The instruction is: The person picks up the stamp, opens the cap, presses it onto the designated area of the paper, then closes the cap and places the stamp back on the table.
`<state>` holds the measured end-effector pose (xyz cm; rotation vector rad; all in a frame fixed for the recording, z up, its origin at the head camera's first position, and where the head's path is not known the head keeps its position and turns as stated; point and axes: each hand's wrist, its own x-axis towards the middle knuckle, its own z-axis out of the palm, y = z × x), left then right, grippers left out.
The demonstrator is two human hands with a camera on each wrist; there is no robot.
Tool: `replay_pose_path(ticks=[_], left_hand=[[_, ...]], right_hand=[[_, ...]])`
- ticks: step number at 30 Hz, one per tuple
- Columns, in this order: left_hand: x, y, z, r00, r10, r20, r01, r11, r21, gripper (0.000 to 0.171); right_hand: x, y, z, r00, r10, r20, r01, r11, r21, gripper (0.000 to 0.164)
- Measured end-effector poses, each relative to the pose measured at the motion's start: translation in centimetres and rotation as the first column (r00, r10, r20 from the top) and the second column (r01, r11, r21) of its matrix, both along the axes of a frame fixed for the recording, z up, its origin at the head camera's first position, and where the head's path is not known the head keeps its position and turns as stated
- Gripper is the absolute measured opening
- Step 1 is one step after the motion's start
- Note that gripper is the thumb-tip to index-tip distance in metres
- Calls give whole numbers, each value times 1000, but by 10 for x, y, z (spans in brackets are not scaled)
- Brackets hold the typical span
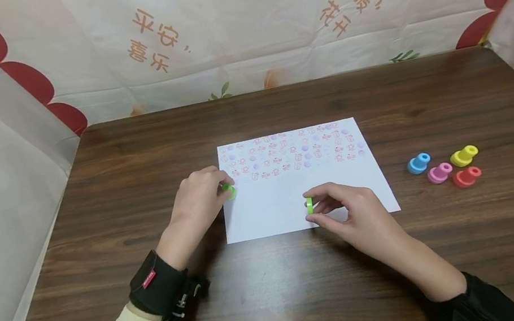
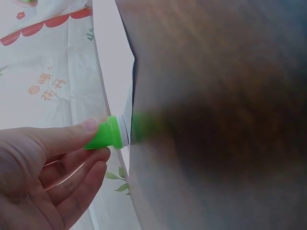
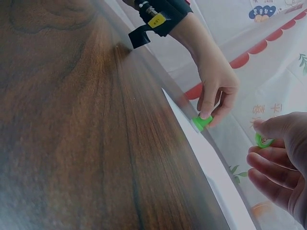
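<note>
My left hand [image 1: 198,196] pinches a green toy stamp [image 2: 106,134] by its handle, between thumb and fingers. The stamp's pale face points down at the left edge of a white sheet of paper [image 1: 266,210]; I cannot tell if it touches. Over the lower part of the sheet, my right hand [image 1: 356,212] pinches a small round green cap [image 1: 310,205] between thumb and forefinger. In the right wrist view the cap [image 3: 263,140] shows a small design on its face. Rows of small pink and purple prints cover the sheet's upper half.
To the right of the paper stand a blue stamp [image 1: 419,163], a pink stamp [image 1: 440,172], a yellow stamp [image 1: 464,155] and a red stamp [image 1: 467,176]. The dark wooden table [image 1: 310,289] is bordered behind by a white printed cloth [image 1: 233,27].
</note>
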<state>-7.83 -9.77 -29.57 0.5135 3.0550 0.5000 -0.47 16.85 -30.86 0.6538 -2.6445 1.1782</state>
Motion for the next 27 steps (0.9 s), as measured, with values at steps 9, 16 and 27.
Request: replay_pose_path(ticks=[9, 16, 27], left_hand=[[-2, 1, -1, 999, 17, 39, -17, 1000, 1, 14], [-4, 3, -1, 999, 6, 36, -5, 1000, -16, 14], [-6, 5, -1, 999, 0, 44, 2, 998, -61, 14]], right_hand=[[0, -1, 0, 1000, 3, -8, -3, 1000, 6, 31], [0, 0, 0, 1000, 3, -13, -3, 1000, 4, 31], [0, 0, 0, 1000, 5, -8, -5, 1000, 1, 31]])
